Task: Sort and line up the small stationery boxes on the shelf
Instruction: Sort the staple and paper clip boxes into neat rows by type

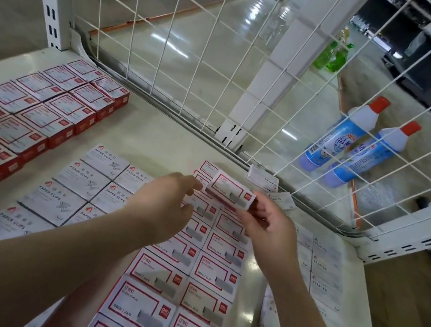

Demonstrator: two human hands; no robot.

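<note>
Box in hand: small white cardboard staple box with a red frame on top and red sides point(231, 192), held up just above the far end of the middle rows, a bit right of the middle of the frame.
Right hand point(265, 224): grip pinching the box from its right end and underside, fingers curled under it.
Left hand point(164, 200): fingers loosely bent, fingertips point(196, 186) right by the left end of the box; touching or just short of it, hard to tell. Grip holding nothing that shows.
How it handles: likely small but a bit heavy for its size if full of staples. Stiff card, flat smooth faces, a little slippery. Not easy to break, though corners could dent and an end flap could pop open if squeezed.
Where to hold: across the two short ends or the two long sides, thumb on one face and fingers on the other. Not by a flap.
Which way it points: printed face up, tipped a little. Long axis running from left to right and slightly down toward the lower right of the frame.
Rows below: white boxes with red frames point(213, 275) lying flat in two lines on the cream metal shelf point(157, 130), running from the bottom of the frame up to the hands.
Neighbours: white paper clip boxes point(82, 177) at left of centre; red-sided boxes point(31, 107) at far left; white staples boxes point(325, 269) at right, two more point(263, 178) loose by the white wire grid point(200, 45).
</note>
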